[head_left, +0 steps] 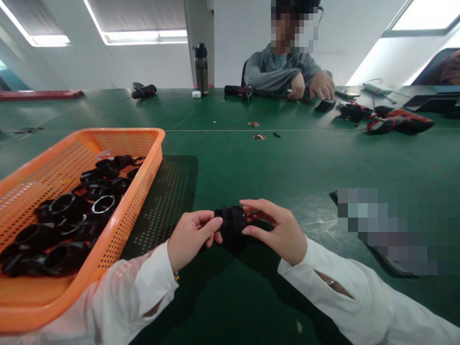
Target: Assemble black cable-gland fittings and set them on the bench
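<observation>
A black ribbed cylindrical part (233, 221) is held level above the green table, between my two hands. My left hand (196, 235) pinches its narrower left end with thumb and fingers. On the other side, my right hand (275, 227) has its thumb and fingertips around the wider right end, the fingers curved. The exact kind of the part cannot be told. To the left stands an orange perforated basket (145, 196). Inside it lie several black round parts (66, 206), some showing ring-shaped openings, piled loosely.
A flat dark-edged item (391, 268), mostly blurred out, lies at the right. Across the table (223, 167) sits a person in a grey jacket (260, 67). Near them are a dark bottle (201, 69), a white cap (196, 94), and black and red tools (398, 120).
</observation>
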The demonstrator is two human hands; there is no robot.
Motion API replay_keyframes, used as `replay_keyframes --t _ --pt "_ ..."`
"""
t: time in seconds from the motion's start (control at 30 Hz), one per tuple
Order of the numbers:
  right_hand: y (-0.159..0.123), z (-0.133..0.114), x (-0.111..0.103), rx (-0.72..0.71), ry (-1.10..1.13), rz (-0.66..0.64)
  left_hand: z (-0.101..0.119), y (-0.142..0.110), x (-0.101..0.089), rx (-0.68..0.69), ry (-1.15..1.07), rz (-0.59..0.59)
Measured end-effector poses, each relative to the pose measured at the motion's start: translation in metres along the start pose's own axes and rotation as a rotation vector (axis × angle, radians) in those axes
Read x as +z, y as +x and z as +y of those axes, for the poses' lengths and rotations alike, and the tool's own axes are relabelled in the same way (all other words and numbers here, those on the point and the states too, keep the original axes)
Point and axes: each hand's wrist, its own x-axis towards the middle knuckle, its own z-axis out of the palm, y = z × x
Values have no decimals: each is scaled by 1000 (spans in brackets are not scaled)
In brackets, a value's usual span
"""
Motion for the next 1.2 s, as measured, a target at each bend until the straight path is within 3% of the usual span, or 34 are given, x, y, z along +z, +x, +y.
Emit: replay_keyframes --t 0.4,1.2 --pt "1 -2 -3 -41 -96 -68 0 0 1 -12 -27 7" --pt "1 -1 -3 -47 -149 -66 0 0 0 2 -25 -7"
